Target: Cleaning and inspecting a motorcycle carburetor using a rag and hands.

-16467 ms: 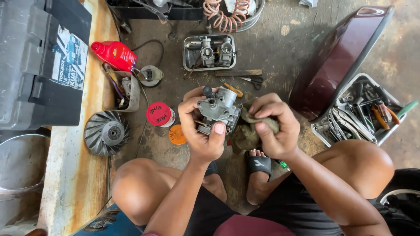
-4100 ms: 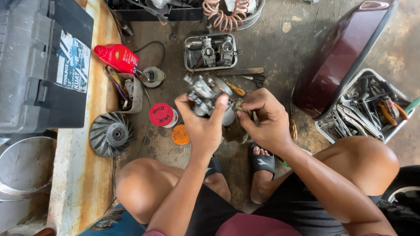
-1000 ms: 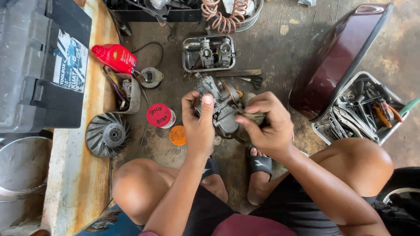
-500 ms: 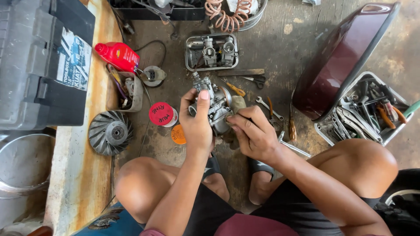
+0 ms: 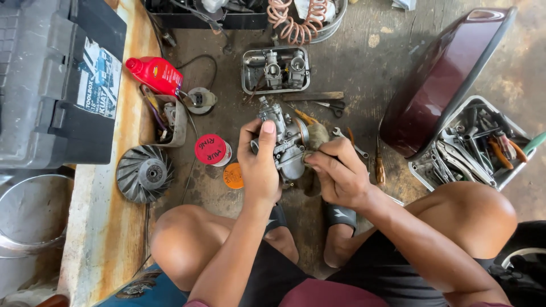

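I squat over a dirty concrete floor with a grey metal carburetor (image 5: pixel 287 142) held above it. My left hand (image 5: pixel 259 162) grips the carburetor's left side, thumb up along its body. My right hand (image 5: pixel 338 170) presses a brownish rag (image 5: pixel 316 136) against the carburetor's right side. Both knees and my sandalled feet (image 5: pixel 340 217) show below the hands.
Metal tray with two carburetor parts (image 5: pixel 276 69) ahead. Red bottle (image 5: pixel 154 74), small parts tin (image 5: pixel 165 119), red-lidded can (image 5: pixel 211 150), orange lid (image 5: pixel 233 175) and finned fan wheel (image 5: pixel 143 173) at left. Black toolbox (image 5: pixel 54 79) far left. Maroon panel (image 5: pixel 443 79), tool tray (image 5: pixel 478 145), screwdriver (image 5: pixel 379 162) at right.
The carburetor has been turned and shifted in my hands. My right hand moved from over the carburetor to its right side, with the rag against it.
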